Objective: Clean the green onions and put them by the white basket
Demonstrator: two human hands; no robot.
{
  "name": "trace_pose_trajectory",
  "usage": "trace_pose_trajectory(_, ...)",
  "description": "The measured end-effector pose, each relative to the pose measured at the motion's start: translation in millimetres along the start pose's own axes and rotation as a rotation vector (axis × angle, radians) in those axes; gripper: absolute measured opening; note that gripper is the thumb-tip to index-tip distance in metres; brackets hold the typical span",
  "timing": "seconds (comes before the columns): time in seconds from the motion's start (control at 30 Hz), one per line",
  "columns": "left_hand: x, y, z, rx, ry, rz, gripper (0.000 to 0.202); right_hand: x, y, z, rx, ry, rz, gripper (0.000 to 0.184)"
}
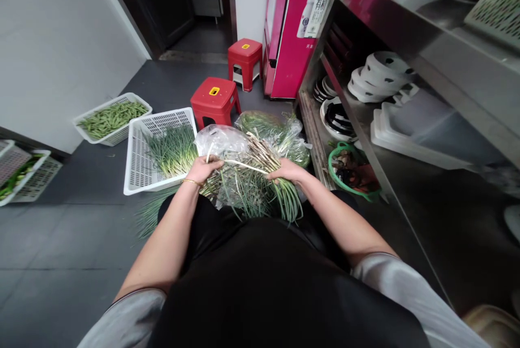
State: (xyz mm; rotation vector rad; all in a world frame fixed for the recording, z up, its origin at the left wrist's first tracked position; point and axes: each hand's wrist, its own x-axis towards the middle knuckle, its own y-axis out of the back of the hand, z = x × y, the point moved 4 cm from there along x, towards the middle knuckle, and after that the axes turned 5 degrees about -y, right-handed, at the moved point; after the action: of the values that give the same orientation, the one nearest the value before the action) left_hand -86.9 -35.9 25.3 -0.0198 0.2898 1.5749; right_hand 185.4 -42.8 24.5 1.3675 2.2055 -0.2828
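My right hand [287, 169] is closed around a bunch of scallions [289, 199], its pale root ends pointing up and away and its green leaves hanging toward my lap. A thin pale strip [244, 164] stretches from the bunch to my left hand [202, 169], which pinches it. Whether it is a tie or a stalk, I cannot tell. Loose scallions [247, 191] lie below and between both hands. Left of them, a white slotted basket [128, 172] holds trimmed scallions [173, 148] on its right side. A clear plastic bag [221, 139] lies just beyond my hands.
Bagged greens [264, 122] lie ahead. Two red stools [215, 100] stand behind the basket. A basket of green beans [114, 119] is at the far left. On the right are a metal shelf [377, 7] with dishes and a green basket [345, 148] of scraps.
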Motion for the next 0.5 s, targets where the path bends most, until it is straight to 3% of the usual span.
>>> trace_pose_trajectory(0.2,13.8,30.0,-21.2,0.017,0.032,0.091,0.022,-19.6,39.6,12.6,-0.036,0.012,-0.041,0.017)
trace_pose_trajectory(0.33,18.8,48.0,-34.9,0.108,0.077,0.223,0.021,-30.4,57.9,23.1,-0.032,-0.025,-0.029,0.017)
trace_pose_trajectory(0.4,18.7,43.5,-35.2,0.205,0.083,0.191,0.024,-31.5,59.4,23.2,0.022,-0.018,0.006,0.018)
trace_pose_trajectory(0.5,12.6,8.7,-25.7,0.219,0.049,0.059,0.031,-24.0,41.0,16.2,0.108,0.029,0.029,0.02)
